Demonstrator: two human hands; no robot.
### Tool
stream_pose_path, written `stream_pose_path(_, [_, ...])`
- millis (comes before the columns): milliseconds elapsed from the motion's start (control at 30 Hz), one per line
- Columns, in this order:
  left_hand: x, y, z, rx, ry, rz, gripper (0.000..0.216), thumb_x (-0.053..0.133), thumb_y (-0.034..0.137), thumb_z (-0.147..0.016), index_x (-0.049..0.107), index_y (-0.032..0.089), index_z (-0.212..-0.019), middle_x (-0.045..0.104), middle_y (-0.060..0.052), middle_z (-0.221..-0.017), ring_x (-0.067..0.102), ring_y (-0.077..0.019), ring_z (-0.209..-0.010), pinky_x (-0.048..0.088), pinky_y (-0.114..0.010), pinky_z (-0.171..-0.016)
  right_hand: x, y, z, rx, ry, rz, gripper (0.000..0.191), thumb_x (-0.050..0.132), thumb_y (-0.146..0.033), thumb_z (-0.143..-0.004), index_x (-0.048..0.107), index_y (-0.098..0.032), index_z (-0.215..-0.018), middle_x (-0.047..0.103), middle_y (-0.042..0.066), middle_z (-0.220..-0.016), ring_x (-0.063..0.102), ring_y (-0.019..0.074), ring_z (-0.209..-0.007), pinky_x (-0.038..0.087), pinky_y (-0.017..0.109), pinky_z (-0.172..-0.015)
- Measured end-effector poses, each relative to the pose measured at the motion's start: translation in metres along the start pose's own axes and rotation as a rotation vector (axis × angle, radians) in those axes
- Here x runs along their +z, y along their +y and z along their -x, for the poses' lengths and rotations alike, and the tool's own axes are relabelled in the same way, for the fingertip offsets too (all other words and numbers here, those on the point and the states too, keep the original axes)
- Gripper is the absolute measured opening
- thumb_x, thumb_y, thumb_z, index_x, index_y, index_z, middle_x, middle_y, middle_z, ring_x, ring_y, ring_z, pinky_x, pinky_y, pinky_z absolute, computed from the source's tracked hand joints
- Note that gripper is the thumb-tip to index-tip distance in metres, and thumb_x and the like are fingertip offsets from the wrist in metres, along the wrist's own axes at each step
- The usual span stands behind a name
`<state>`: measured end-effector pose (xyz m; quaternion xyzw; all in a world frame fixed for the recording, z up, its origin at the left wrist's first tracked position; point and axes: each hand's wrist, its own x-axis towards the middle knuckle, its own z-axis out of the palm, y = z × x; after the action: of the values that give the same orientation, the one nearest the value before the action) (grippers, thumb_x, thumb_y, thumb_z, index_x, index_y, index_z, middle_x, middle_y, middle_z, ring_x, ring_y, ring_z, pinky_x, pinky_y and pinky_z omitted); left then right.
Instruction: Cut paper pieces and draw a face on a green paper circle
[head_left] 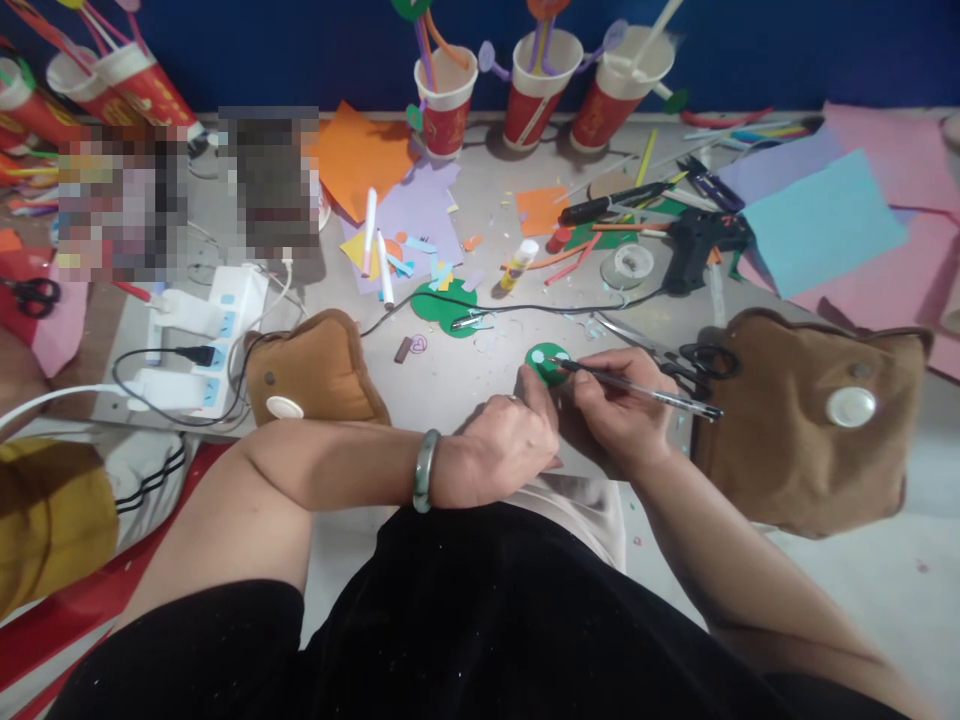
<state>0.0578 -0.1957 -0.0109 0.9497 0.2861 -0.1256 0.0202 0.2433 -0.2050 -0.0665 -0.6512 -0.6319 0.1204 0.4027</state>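
A small round green paper piece [553, 377] with pale blue dots lies on the table in front of me. The index finger of my left hand [504, 447] presses on its near-left edge, the other fingers folded under. My right hand [628, 408] grips a pen [651, 389], its tip on the green piece between the dots. Farther back lie larger green paper pieces [447, 303] with a thin metal tool on top. A dark brown stick [403, 349] rests left of my hands, and black-handled scissors [705, 362] sit to the right of my right hand.
Red paper cups [445, 110] with pipe-cleaner flowers stand along the back. A glue stick [518, 266], tape roll [631, 264], glue gun [694, 245] and coloured paper [821, 220] lie about. A black cord crosses behind my hands. Left is a power strip [231, 330]; brown bags [810, 430] flank me.
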Motion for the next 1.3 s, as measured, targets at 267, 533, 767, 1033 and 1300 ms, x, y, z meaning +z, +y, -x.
stream_pose_path(267, [0.0021,-0.0004,-0.0026,0.022,-0.005,0.024,0.086,0.057,0.060,-0.109,0.048,-0.007,-0.163,0.047,-0.046,-0.161,0.083,-0.0291,-0.094,0.062,-0.033,-0.069,0.0015,0.0009,-0.0020,0.016,-0.046,0.019,0.012,0.070,-0.038,-0.096,0.075,-0.027,-0.094,0.080,0.008,-0.086,0.076,0.0271,-0.070,0.064,0.044,-0.067])
stream_pose_path(533, [0.0087,0.0010,-0.0029,0.020,0.069,0.001,0.090,0.060,0.064,-0.106,0.052,-0.008,-0.160,0.048,-0.046,-0.160,0.082,-0.0279,-0.087,0.060,-0.033,-0.065,0.0050,0.0048,-0.0044,-0.014,-0.014,-0.008,0.011,0.072,-0.039,-0.090,0.073,-0.027,-0.088,0.078,0.004,-0.077,0.071,0.0223,-0.062,0.059,0.037,-0.060])
stream_pose_path(767, [0.0062,0.0011,-0.0036,0.012,0.030,0.022,0.088,0.058,0.062,-0.107,0.050,-0.005,-0.163,0.049,-0.045,-0.160,0.082,-0.0289,-0.089,0.060,-0.034,-0.068,0.0048,0.0052,-0.0049,-0.034,-0.027,-0.015,0.010,0.073,-0.037,-0.091,0.075,-0.028,-0.088,0.079,0.004,-0.078,0.073,0.0234,-0.063,0.059,0.038,-0.061])
stream_pose_path(1033, [0.0073,0.0012,-0.0039,0.009,0.047,0.025,0.089,0.061,0.063,-0.106,0.052,-0.007,-0.160,0.048,-0.046,-0.160,0.083,-0.0297,-0.091,0.062,-0.033,-0.068,0.0060,0.0067,-0.0048,-0.066,-0.020,-0.007,0.008,0.074,-0.035,-0.091,0.076,-0.028,-0.089,0.079,0.004,-0.078,0.073,0.0232,-0.064,0.058,0.037,-0.060])
stream_pose_path(1300, [0.0047,0.0009,-0.0034,0.015,0.024,0.033,0.088,0.062,0.062,-0.106,0.051,-0.007,-0.161,0.046,-0.046,-0.161,0.083,-0.0296,-0.091,0.062,-0.034,-0.069,0.0062,0.0066,-0.0053,-0.043,-0.038,-0.021,0.008,0.075,-0.036,-0.090,0.076,-0.028,-0.088,0.078,0.002,-0.076,0.072,0.0225,-0.061,0.057,0.037,-0.058])
